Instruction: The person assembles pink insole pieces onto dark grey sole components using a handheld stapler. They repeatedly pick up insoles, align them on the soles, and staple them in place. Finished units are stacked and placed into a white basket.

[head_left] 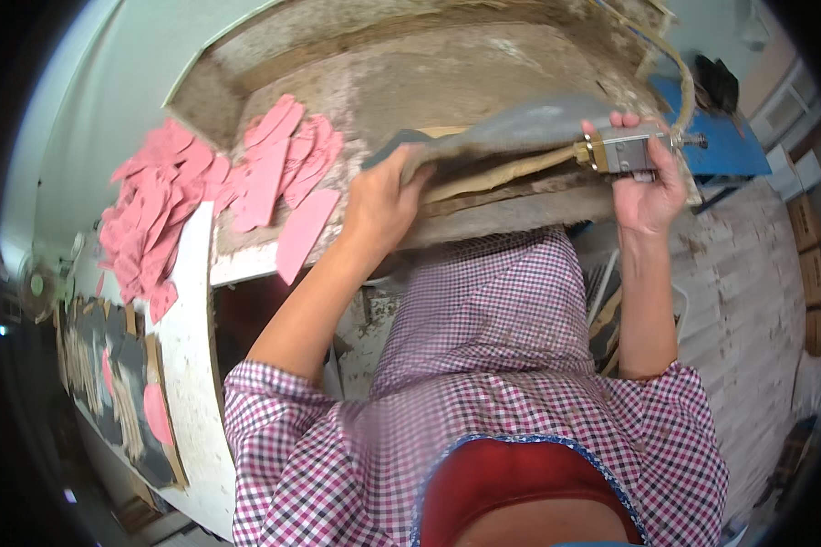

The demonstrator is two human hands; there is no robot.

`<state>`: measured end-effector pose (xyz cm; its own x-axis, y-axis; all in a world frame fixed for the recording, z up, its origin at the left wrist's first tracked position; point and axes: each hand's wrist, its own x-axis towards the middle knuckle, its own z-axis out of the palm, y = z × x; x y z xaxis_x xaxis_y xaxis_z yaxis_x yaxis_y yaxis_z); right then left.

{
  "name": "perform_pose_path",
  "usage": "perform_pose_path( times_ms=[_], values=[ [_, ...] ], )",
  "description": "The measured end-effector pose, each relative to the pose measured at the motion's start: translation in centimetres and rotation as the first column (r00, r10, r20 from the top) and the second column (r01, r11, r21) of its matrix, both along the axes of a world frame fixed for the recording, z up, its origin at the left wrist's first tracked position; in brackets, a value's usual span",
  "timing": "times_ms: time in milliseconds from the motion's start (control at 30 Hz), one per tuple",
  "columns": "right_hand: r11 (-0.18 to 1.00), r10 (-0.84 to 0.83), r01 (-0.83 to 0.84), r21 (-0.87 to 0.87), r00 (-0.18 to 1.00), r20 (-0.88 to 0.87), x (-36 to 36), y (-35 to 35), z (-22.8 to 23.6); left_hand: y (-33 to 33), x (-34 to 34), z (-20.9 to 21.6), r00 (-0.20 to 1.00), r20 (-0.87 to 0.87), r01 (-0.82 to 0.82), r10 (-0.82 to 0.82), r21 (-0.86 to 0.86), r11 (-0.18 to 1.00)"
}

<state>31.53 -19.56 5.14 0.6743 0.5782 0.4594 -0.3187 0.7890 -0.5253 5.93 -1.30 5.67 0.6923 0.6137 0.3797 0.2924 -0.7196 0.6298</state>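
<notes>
My left hand point(381, 202) is closed round the near left end of a bent, dark grey sheet point(534, 125), which is smeared by motion. In my right hand point(649, 196) is a metal tool with a box-shaped body point(625, 153) and a screw knob at its outer end. A yellowish, glue-coloured length point(511, 169) runs leftward from the tool, under the raised grey sheet; what it is I cannot make out. Left of my left hand lies a loose pink, rounded flat piece point(306, 235), partly over the worktable's front edge.
Behind my hands spreads a stained worktable point(410, 77) with a raised rim. Pink cut pieces point(160, 205) heap at its left. A yellow hose point(686, 87) curves down at the upper right. Dark and pink pieces lie on a board point(160, 365). A blue table point(734, 155) and cartons point(807, 264) stand right.
</notes>
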Motion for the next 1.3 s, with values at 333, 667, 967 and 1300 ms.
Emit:
perform_pose_path(
  times_ms=[333,667,967,1300],
  values=[
    [0.909,-0.283,0.117,-0.401,0.879,-0.385,1.6,1.0,-3.6,3.8,-4.7,0.5,0.831,0.551,0.005,0.079,-0.149,0.989],
    [0.914,0.405,-0.399,0.073,0.895,-0.189,10.0,-1.2,-7.9,0.1,-35.7,4.7,0.386,0.622,-0.567,0.681,-0.422,0.707],
    [0.979,-0.056,-0.023,-0.203,0.926,-0.373,9.4,-1.9,-5.2,-10.1,-56.0,0.8,-0.251,0.448,-0.697,0.858,0.532,-0.481],
    [0.983,0.129,-0.163,-0.08,0.936,-0.327,7.9,-2.8,-4.4,-16.3,-26.8,-11.9,0.819,-0.442,-0.573,0.365,-0.642,0.509]
  ],
)
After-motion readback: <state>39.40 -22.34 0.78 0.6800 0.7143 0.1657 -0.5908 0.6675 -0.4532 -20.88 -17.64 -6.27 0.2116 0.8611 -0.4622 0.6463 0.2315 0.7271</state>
